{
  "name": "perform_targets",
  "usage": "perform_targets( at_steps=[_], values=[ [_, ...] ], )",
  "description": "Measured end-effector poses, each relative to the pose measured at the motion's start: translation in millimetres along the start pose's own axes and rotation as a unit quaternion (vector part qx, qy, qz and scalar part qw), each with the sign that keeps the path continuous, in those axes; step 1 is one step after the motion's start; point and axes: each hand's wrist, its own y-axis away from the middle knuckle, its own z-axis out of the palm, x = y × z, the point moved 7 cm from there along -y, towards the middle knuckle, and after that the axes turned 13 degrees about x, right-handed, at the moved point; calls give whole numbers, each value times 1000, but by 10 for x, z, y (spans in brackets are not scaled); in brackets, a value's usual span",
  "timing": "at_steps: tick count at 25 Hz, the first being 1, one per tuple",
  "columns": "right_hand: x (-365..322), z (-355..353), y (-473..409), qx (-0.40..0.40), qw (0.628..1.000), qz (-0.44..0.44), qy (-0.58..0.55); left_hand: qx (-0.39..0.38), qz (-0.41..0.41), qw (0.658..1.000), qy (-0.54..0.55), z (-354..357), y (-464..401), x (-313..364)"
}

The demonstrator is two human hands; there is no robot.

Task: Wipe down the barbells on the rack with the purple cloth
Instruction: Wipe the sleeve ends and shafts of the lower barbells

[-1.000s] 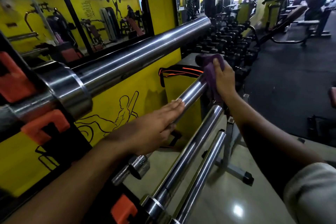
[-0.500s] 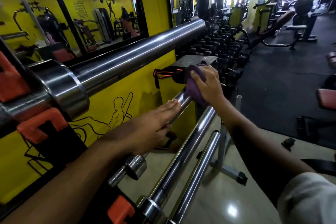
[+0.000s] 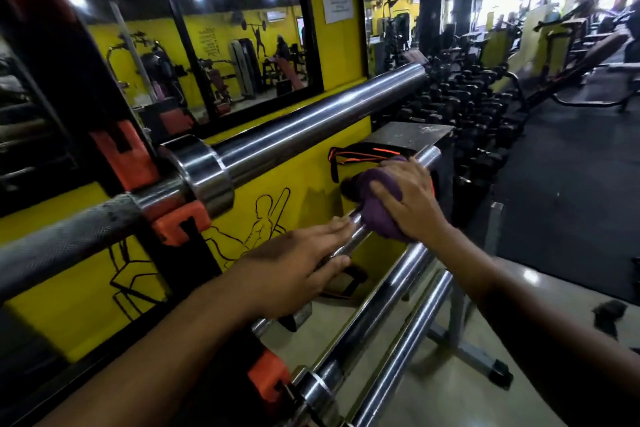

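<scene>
Four barbells lie on the rack (image 3: 180,229); we work the second barbell (image 3: 424,158) from the top. Our right hand (image 3: 410,201) clamps the purple cloth (image 3: 372,208) around its sleeve near the far end. Our left hand (image 3: 294,267) lies flat, fingers extended, on the same sleeve nearer us, gripping nothing.

right hand (image 3: 412,199) pressing purple cloth (image 3: 372,210) on barbell (image 3: 353,236), left hand (image 3: 294,274) steadying
</scene>
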Motion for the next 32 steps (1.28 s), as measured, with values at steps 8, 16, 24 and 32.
perform_targets(
  at_steps=[8,16,24,32],
  values=[
    [-445,42,199,18,999,4,-43,37,64,984,-160,-66,691,50],
    [-195,97,234,38,979,200,-13,63,61,981,-175,-78,702,76],
    [56,77,104,30,979,199,-33,69,77,980,-172,-109,698,112],
    [-391,-213,147,-17,999,34,-30,50,80,976,-194,-257,1024,116]
  ],
)
